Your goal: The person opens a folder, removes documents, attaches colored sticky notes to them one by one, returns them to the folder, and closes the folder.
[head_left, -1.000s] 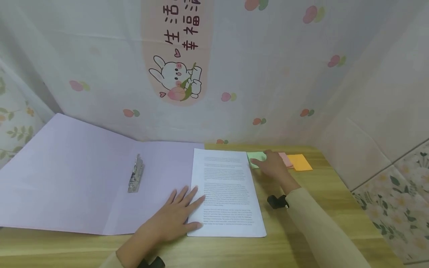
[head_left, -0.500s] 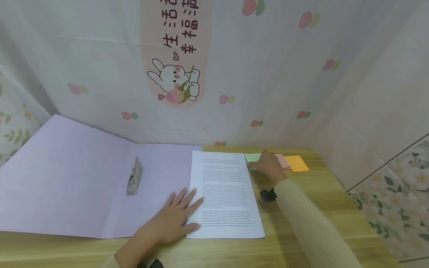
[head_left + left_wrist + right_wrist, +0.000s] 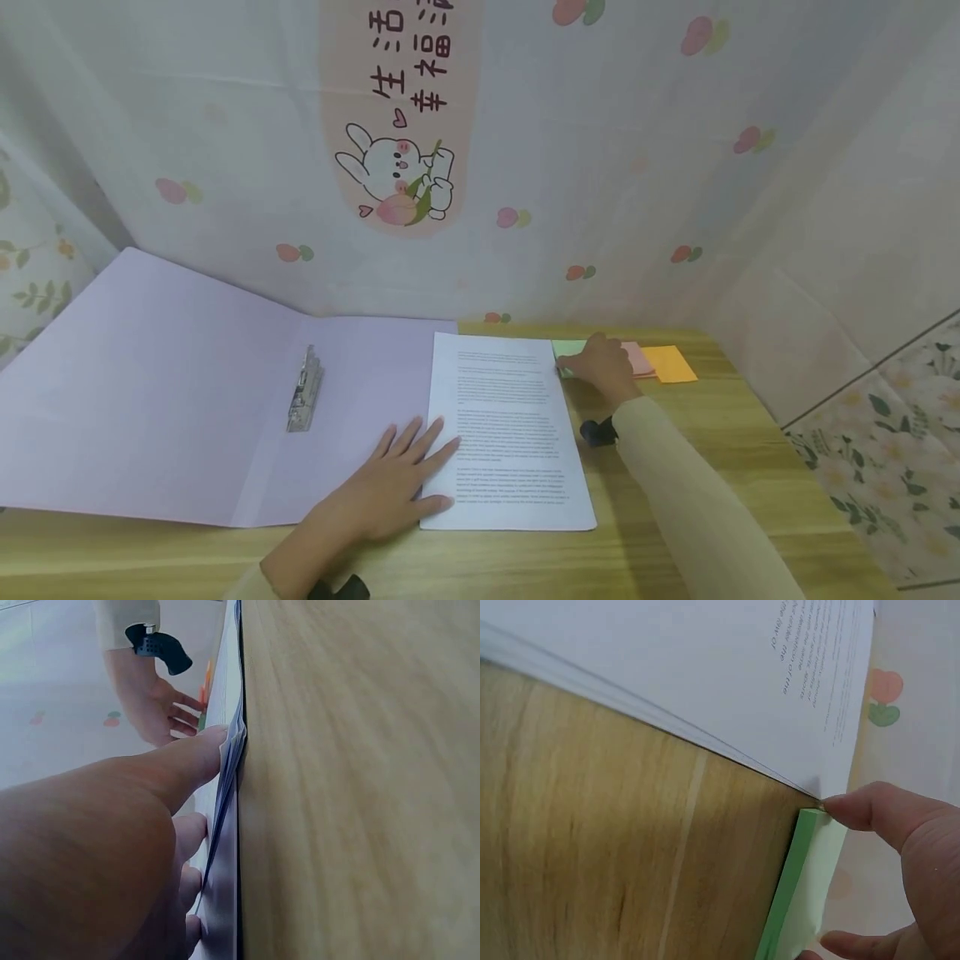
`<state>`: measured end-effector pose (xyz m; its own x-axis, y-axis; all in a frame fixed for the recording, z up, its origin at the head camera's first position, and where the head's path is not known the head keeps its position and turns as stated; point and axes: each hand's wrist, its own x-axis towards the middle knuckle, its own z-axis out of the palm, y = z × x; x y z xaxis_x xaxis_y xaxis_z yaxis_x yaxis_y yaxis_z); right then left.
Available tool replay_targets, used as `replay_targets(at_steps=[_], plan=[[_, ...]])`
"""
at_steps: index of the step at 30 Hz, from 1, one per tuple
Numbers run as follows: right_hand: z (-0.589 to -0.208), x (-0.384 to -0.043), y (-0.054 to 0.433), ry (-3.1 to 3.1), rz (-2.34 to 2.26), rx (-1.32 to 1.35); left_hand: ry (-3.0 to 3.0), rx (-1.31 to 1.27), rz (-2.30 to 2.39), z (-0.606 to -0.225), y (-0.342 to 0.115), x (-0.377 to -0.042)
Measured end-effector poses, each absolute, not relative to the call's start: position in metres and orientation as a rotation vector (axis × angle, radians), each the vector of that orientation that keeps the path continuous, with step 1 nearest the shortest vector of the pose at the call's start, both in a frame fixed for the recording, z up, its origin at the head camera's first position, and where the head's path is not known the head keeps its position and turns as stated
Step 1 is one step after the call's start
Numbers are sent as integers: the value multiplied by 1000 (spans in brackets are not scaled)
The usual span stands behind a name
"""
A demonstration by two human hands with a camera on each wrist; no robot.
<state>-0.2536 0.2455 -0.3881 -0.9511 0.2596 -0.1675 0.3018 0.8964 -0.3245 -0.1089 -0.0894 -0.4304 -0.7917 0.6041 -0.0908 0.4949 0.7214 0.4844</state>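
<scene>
My left hand (image 3: pixel 390 492) rests spread on the left edge of a stack of printed sheets (image 3: pixel 510 417), which overlaps the open lilac folder (image 3: pixel 172 392). In the left wrist view, the thumb (image 3: pixel 202 754) lies over the slightly fanned edges of the sheets. At the far right corner of the stack, my right hand (image 3: pixel 602 367) is over a green sticky note pad (image 3: pixel 791 900). Its thumb (image 3: pixel 855 806) is at the pad's corner beside the paper edge and its other fingers curl at the opposite end, gripping the pad.
A pink sticky note pad (image 3: pixel 638 358) and an orange one (image 3: pixel 675 364) lie right of the green pad. A metal lever clip (image 3: pixel 304 392) is fixed inside the folder. Behind the wooden table (image 3: pixel 720 467) hangs a printed curtain (image 3: pixel 600 167).
My right hand has drawn its fingers in over the green sticky note pad, and its wrist has shifted slightly left. My left hand has stayed on the sheets. The head view has tilted slightly.
</scene>
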Motion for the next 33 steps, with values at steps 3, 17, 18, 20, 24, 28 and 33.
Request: replay_targets(at_steps=[3, 17, 18, 20, 24, 28, 33], plan=[[-388, -254, 245, 2950, -569, 461, 2680, 865, 656, -428, -89, -109], [-387, -249, 250, 2845, -709, 553, 2668, 848, 668, -426, -90, -108], [-387, -249, 250, 2842, -723, 566, 2669, 848, 665, -426, -90, -107], [-390, -249, 251, 2849, -741, 589, 2667, 853, 666, -426, -90, -108], [-394, -248, 254, 2892, -815, 642, 2667, 858, 661, -426, -90, -108], [-396, -246, 259, 2904, -939, 649, 2664, 861, 651, -428, -89, -109], [-400, -245, 263, 2892, -1020, 601, 2666, 866, 640, -430, -88, -110]])
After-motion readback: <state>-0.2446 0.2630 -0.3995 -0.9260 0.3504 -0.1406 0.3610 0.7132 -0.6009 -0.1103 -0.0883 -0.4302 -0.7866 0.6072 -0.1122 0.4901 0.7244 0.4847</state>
